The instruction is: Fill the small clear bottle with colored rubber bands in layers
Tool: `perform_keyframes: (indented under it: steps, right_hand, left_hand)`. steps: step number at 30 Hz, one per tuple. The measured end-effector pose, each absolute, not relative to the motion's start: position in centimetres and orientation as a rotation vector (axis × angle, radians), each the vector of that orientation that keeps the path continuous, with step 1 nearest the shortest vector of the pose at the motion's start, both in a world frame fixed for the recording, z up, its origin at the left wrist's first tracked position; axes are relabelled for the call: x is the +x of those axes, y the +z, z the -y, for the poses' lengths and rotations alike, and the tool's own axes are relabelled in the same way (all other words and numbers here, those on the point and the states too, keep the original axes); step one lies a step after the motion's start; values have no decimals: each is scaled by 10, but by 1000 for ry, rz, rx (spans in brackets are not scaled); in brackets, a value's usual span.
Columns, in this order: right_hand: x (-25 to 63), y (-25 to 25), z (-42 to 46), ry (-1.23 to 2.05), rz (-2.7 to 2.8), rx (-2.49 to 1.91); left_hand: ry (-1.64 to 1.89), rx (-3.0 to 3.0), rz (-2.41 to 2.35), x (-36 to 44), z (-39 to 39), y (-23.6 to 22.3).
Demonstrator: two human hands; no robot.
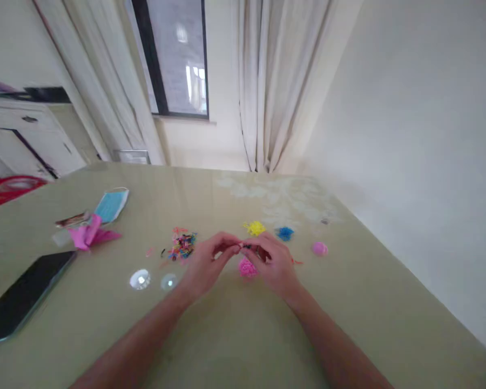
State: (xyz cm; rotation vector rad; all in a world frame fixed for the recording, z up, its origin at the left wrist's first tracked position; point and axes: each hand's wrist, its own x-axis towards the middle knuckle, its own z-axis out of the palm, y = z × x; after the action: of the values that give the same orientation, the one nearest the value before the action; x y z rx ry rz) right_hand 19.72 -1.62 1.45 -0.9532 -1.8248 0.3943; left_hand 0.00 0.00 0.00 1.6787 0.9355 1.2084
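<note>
Over the middle of the table, my left hand and my right hand meet at the fingertips. Both are closed in a pinch around something small, partly dark, too tiny to name. A pile of pink rubber bands lies just below the fingertips, partly covered by my right hand. Yellow rubber bands sit behind the hands, with blue ones to their right. Left of my left hand is a mixed heap of coloured bands. A few red-orange bands show beside my right hand.
A pink ball-like thing rests at the right. On the left lie a black tablet, pink cloth or paper, a blue face mask and a wrapper. Bright lamp reflections show on the tabletop. A wall borders the right.
</note>
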Motion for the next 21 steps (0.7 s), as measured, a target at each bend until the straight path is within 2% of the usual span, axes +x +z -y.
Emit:
perform_keyframes:
  steps: [16,21]
  right_hand:
    - [201,20,19,379,1814,-968]
    - [208,24,17,461,1721,-932]
  left_hand:
    - [1167,1752,-998,-5,-2,4]
    - [1133,1972,-1369,-34,-26,6]
